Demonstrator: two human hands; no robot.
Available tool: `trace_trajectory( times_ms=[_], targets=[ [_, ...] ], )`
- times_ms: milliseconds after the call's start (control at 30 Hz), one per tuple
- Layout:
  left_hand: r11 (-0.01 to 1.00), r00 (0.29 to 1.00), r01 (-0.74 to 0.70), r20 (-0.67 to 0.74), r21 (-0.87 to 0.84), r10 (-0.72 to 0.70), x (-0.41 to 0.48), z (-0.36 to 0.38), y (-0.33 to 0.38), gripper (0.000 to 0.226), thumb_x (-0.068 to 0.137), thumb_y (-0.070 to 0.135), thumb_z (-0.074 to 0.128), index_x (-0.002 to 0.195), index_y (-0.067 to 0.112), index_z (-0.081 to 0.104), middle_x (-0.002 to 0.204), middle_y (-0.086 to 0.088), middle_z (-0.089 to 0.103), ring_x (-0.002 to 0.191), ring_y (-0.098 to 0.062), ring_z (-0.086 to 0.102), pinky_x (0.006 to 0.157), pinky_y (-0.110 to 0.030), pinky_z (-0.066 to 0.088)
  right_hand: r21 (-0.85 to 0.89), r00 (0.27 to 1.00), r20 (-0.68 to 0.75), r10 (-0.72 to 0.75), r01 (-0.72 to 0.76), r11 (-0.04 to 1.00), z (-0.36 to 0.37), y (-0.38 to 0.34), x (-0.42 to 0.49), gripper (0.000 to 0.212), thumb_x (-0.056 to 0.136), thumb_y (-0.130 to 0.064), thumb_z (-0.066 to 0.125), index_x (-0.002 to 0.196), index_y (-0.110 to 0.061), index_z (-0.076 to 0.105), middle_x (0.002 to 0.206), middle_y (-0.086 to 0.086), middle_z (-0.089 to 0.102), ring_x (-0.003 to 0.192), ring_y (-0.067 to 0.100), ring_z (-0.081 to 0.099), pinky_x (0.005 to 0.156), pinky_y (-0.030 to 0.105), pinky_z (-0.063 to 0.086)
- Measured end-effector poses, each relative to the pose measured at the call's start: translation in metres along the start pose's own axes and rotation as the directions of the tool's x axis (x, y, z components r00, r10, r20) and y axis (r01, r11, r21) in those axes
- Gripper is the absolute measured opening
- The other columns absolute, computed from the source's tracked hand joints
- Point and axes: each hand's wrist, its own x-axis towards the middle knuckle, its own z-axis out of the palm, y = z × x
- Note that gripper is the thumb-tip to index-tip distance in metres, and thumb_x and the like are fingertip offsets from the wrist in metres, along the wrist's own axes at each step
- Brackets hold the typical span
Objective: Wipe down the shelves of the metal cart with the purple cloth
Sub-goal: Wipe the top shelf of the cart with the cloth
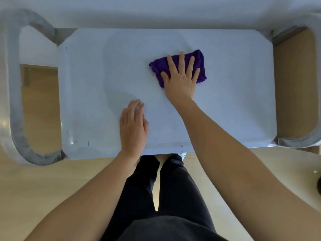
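The metal cart's top shelf fills the middle of the view, seen from straight above. A folded purple cloth lies on it, right of centre and toward the far side. My right hand lies flat on the cloth with fingers spread and straight, pressing it to the shelf. My left hand rests flat on the bare shelf near the front edge, fingers straight and together, holding nothing.
Curved metal handles stand at both ends of the cart, the left one large, the right one partly cut off. A white wall runs behind the cart. Wooden floor and my dark trouser legs lie in front.
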Motion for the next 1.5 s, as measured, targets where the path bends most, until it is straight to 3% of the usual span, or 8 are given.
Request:
trace_trajectory(
  times_ms=[200,300,567,700,833,967,1300,1500],
  targets=[
    [1.000,1.000,0.011,0.006,-0.013,-0.011,-0.007,0.010,-0.001,0.035,0.094,0.003,0.048,0.128,0.000,0.054,0.140,-0.016,0.051,0.136,-0.029,0.043,0.114,-0.048,0.034,-0.015,0.999,-0.041,-0.032,0.032,0.999,0.038,0.001,-0.131,0.056,0.097,-0.053,0.032,0.150,-0.037,0.023,0.161,0.002,0.015,0.148,0.032,0.008,0.119,0.053,0.011],
    [0.998,0.999,0.033,0.023,-0.053,-0.032,-0.009,0.012,-0.003,0.036,0.094,0.003,0.051,0.129,-0.001,0.054,0.141,-0.016,0.050,0.138,-0.030,0.042,0.114,-0.049,0.033,-0.041,1.000,0.015,-0.010,0.011,0.999,0.049,0.003,-0.172,0.057,0.097,-0.054,0.031,0.150,-0.036,0.022,0.161,0.003,0.014,0.148,0.033,0.006,0.119,0.053,0.010],
    [1.000,1.000,-0.023,0.009,0.020,0.023,-0.008,0.008,-0.003,0.040,0.096,0.003,0.044,0.135,0.003,0.052,0.145,-0.013,0.048,0.140,-0.027,0.040,0.117,-0.045,0.030,0.023,0.999,0.046,-0.001,0.000,1.000,0.026,-0.020,-0.082,0.056,0.100,-0.053,0.025,0.152,-0.036,0.012,0.162,0.003,-0.001,0.148,0.032,-0.008,0.118,0.054,-0.004],
    [0.998,1.000,-0.019,0.003,0.061,0.019,-0.008,0.009,0.000,0.035,0.097,0.004,0.044,0.130,0.003,0.055,0.144,-0.014,0.049,0.139,-0.028,0.042,0.116,-0.045,0.031,-0.011,0.998,0.043,-0.037,0.038,0.999,0.022,-0.002,-0.081,0.056,0.100,-0.053,0.024,0.152,-0.037,0.011,0.162,0.002,-0.001,0.149,0.031,-0.006,0.119,0.052,0.000],
    [0.988,0.999,-0.039,-0.030,0.152,0.044,-0.007,0.012,0.002,0.032,0.095,0.004,0.044,0.123,0.005,0.060,0.138,-0.013,0.055,0.133,-0.027,0.049,0.110,-0.045,0.039,-0.012,0.999,-0.002,0.039,-0.039,0.999,0.022,0.035,-0.099,0.056,0.099,-0.054,0.025,0.152,-0.038,0.013,0.162,0.002,0.003,0.149,0.031,-0.002,0.120,0.052,0.003],
    [0.990,0.998,0.033,0.042,0.140,-0.039,-0.001,0.008,0.026,0.038,0.085,0.003,0.044,0.120,0.003,0.058,0.137,-0.017,0.052,0.133,-0.037,0.046,0.109,-0.048,0.038,-0.004,0.994,-0.017,0.112,-0.113,0.994,0.017,0.077,-0.112,0.056,0.099,-0.054,0.027,0.151,-0.038,0.015,0.162,0.002,0.005,0.149,0.031,0.000,0.119,0.054,0.005],
    [0.952,0.930,-0.280,0.210,-0.128,0.302,-0.002,0.042,0.140,0.036,0.087,0.006,0.045,0.119,0.001,0.059,0.134,-0.017,0.054,0.125,-0.034,0.051,0.104,-0.045,0.044,0.034,0.962,0.008,0.273,-0.273,0.961,0.005,0.148,-0.136,0.056,0.100,-0.053,0.025,0.152,-0.038,0.012,0.162,0.002,0.002,0.149,0.031,-0.003,0.120,0.053,0.003],
    [0.956,0.937,-0.271,0.198,-0.114,0.289,-0.001,0.068,0.160,0.033,0.099,0.011,0.038,0.124,0.002,0.058,0.135,-0.018,0.054,0.132,-0.034,0.046,0.107,-0.046,0.041,0.024,0.951,0.018,0.307,-0.308,0.951,0.006,0.171,-0.158,0.056,0.099,-0.053,0.025,0.152,-0.037,0.013,0.162,0.003,0.002,0.148,0.033,-0.003,0.119,0.055,0.003]
  ],
)
